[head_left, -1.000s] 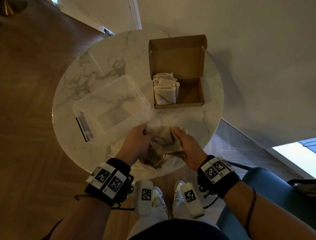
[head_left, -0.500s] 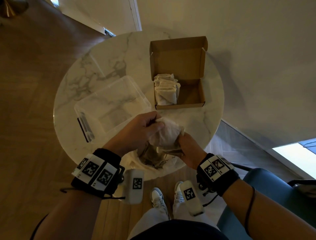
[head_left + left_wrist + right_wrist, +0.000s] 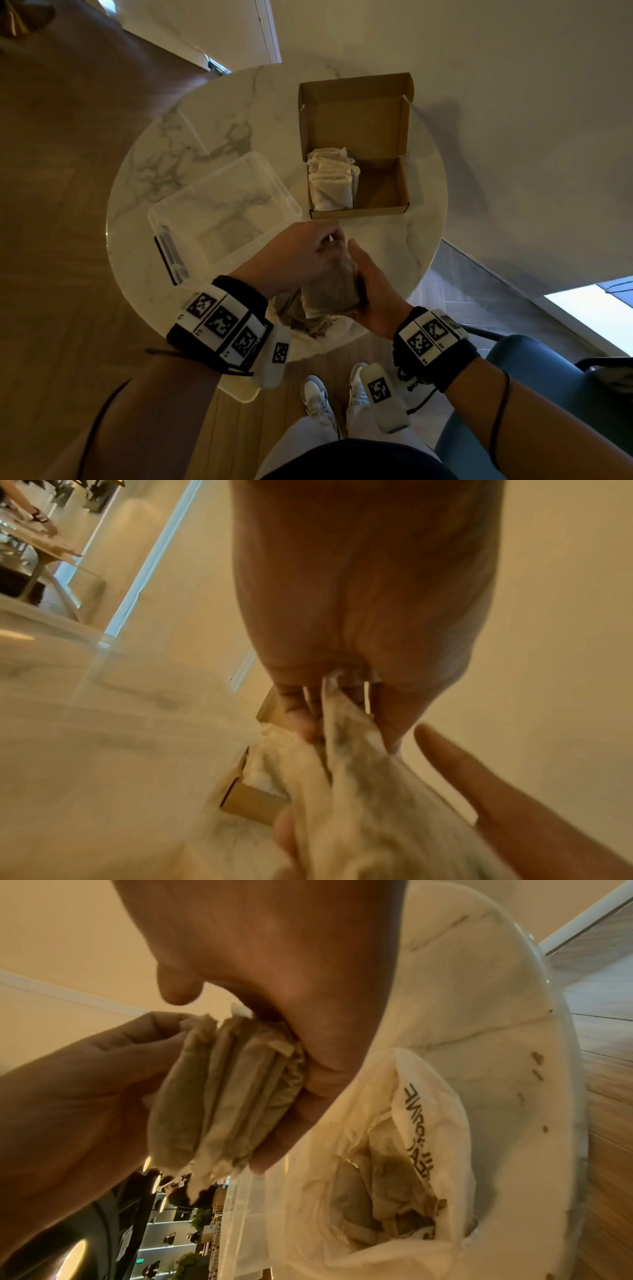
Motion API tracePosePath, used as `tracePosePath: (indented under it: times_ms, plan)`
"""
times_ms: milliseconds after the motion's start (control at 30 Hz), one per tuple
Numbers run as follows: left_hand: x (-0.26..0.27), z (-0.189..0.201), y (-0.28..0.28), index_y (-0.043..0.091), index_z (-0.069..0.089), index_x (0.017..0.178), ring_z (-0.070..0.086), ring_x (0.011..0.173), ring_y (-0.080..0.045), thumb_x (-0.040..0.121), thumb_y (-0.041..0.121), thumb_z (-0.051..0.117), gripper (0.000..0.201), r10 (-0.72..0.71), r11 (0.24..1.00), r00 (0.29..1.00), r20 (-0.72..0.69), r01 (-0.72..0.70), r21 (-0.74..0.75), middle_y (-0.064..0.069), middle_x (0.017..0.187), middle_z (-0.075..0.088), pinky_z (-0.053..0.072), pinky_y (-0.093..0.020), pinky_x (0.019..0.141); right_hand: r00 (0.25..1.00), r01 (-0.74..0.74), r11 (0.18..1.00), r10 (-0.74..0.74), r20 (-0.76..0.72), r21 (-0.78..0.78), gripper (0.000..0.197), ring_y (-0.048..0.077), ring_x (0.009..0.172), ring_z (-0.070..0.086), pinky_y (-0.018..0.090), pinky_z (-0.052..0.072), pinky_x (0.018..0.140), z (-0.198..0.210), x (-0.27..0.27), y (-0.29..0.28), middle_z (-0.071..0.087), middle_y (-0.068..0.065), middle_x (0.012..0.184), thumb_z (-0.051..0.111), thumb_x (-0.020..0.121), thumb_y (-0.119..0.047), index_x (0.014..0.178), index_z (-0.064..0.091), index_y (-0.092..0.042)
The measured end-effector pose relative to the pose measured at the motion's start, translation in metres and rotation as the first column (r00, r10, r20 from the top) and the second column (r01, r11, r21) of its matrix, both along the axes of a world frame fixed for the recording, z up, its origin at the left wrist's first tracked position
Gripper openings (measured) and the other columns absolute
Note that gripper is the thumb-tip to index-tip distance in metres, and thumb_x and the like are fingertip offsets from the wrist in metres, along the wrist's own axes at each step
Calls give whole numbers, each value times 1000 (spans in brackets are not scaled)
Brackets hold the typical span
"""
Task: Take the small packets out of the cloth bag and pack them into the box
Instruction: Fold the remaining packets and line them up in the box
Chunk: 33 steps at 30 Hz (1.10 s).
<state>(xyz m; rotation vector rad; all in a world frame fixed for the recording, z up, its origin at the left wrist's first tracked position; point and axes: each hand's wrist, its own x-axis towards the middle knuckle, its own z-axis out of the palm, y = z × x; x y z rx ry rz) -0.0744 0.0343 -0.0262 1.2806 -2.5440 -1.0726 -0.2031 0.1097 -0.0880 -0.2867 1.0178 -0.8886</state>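
Note:
Both hands hold a stack of several small beige packets (image 3: 330, 294) (image 3: 226, 1093) above the near table edge. My left hand (image 3: 308, 253) pinches the stack's top edge (image 3: 346, 723). My right hand (image 3: 371, 284) (image 3: 308, 1069) grips the stack from the right side. Below it lies the open white cloth bag (image 3: 394, 1164) (image 3: 308, 325) with more packets inside. The open cardboard box (image 3: 383, 185) stands farther back, with several packets (image 3: 330, 181) packed in its left half; its right half is bare.
A clear plastic tub (image 3: 219, 219) sits on the round marble table (image 3: 394, 246) left of the box, close to my left hand. A blue chair (image 3: 534, 373) stands at the right. My feet (image 3: 332, 394) are under the table edge.
Both hands have lifted a stack of packets out of the cloth bag. The left hand moved from the bag's rim up to the stack's top; the right hand now grips its side.

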Motion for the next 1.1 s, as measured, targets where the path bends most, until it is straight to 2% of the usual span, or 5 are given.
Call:
tracePosePath:
  times_ms: [400, 567, 767, 867, 1100]
  plan:
    - [10, -36, 10, 16, 67, 99, 54, 87, -12, 89, 24, 62, 13, 234, 969, 966, -109, -241, -59, 2, 96, 57, 34, -11, 71, 994, -20, 994, 32, 104, -111, 34, 19, 93, 70, 27, 58, 75, -2, 4, -5, 69, 12, 108, 48, 91, -29, 118, 58, -11]
    - [17, -34, 3, 15, 71, 95, 58, 78, -10, 99, 27, 48, 26, 499, 854, 849, -174, -448, 265, 2, 88, 66, 43, -24, 67, 997, -34, 992, 26, -67, -123, 37, 25, 92, 67, 31, 57, 75, -7, -1, -6, 65, 21, 111, 47, 98, -25, 124, 55, -1]
    - [23, -56, 10, 7, 67, 83, 56, 57, -16, 93, 16, 53, 19, 421, 778, 855, 302, -511, 364, -5, 69, 62, 44, -24, 54, 973, 93, 992, -109, -202, -83, 7, 11, 81, 65, 23, 53, 63, -18, -16, -4, 66, -3, 91, 54, 96, -26, 98, 58, -21]
    - [10, -69, 23, 6, 65, 90, 63, 76, -25, 93, 12, 49, 18, 290, 842, 860, 421, -438, 315, -11, 84, 65, 50, -33, 66, 961, 110, 992, -122, -247, -62, 11, 12, 78, 69, 16, 54, 59, -24, -20, -4, 70, 0, 85, 53, 95, -22, 93, 63, -17]
    - [8, -115, 28, 9, 65, 108, 62, 102, -22, 98, 22, 47, 25, 226, 902, 781, 583, -393, 178, -10, 113, 66, 46, -27, 82, 915, -20, 999, -1, -404, -48, 20, 24, 107, 64, 40, 50, 98, -35, -18, 4, 66, 14, 116, 57, 92, -25, 109, 63, -15]
